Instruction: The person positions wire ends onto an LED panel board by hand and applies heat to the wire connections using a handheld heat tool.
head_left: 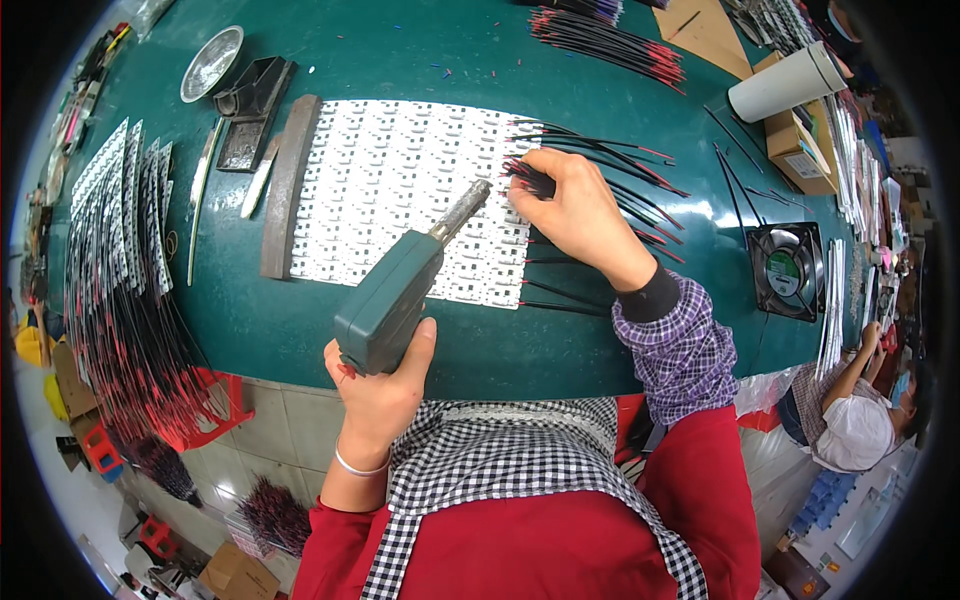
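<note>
On the green table lies a white circuit board panel (pixel 390 180) with rows of small parts. My left hand (pixel 385 405) is closed round the handle of a dark green soldering gun (pixel 388 308), whose metal tip points up and right over the panel's right part. My right hand (pixel 575 205) pinches a bunch of black wires with red ends (pixel 530 178) at the panel's right edge, close to the tip. Several black and red wires (pixel 565 306) run right from that edge, some passing beneath my right hand. A dark metal bar (pixel 291 190) lies along the panel's left edge.
A black fan (pixel 787 272) stands at the right, below a cardboard box (pixel 800 150) and a white cylinder (pixel 785 82). Far left, wired board strips (pixel 130 210) overhang the table. A metal bowl (pixel 212 65) and black stand (pixel 250 110) sit back left. Another person (pixel 850 425) works at right.
</note>
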Motion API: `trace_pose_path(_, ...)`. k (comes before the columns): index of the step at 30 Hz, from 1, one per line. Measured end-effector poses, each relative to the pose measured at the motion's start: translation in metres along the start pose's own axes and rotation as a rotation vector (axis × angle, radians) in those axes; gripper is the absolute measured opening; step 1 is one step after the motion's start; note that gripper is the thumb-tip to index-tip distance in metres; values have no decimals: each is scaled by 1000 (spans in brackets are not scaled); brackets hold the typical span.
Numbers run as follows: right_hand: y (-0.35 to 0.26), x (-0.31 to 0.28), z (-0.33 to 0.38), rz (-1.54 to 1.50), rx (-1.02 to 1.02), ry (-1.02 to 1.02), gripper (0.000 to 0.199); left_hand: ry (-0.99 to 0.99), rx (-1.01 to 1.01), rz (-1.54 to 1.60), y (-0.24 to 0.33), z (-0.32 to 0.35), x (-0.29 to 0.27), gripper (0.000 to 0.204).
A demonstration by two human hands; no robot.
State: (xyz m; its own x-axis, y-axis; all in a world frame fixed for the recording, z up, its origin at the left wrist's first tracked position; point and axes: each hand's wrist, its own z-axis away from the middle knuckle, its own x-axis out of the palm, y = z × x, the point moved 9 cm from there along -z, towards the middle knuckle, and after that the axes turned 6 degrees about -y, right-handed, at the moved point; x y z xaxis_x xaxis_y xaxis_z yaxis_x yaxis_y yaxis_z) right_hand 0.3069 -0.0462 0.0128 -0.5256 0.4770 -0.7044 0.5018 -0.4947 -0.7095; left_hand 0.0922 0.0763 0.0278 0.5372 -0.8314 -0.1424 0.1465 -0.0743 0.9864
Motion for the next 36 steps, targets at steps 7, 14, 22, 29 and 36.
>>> trace_pose_path(7, 1, 2, -4, -87, 1, -44, 22, 21, 23, -43, -5, 2, 2, 13)
trace_pose_path(14, -5, -1, 0, -26, -52, 9, 22, 46, -29, -64, -8, 6, -8, 18)
trace_pose_path(22, -18, -18, 14, 32, -226, 101, 19, 122, -60, 27, -2, 12, -17, 29)
trace_pose_path(29, -27, -20, 25, -142, -126, 129, 17, 120, -90, 56, -4, 14, -18, 32)
trace_pose_path(36, -18, 1, 22, -9, -85, 74, 15, 82, -12, 94, 0, 14, -9, 23)
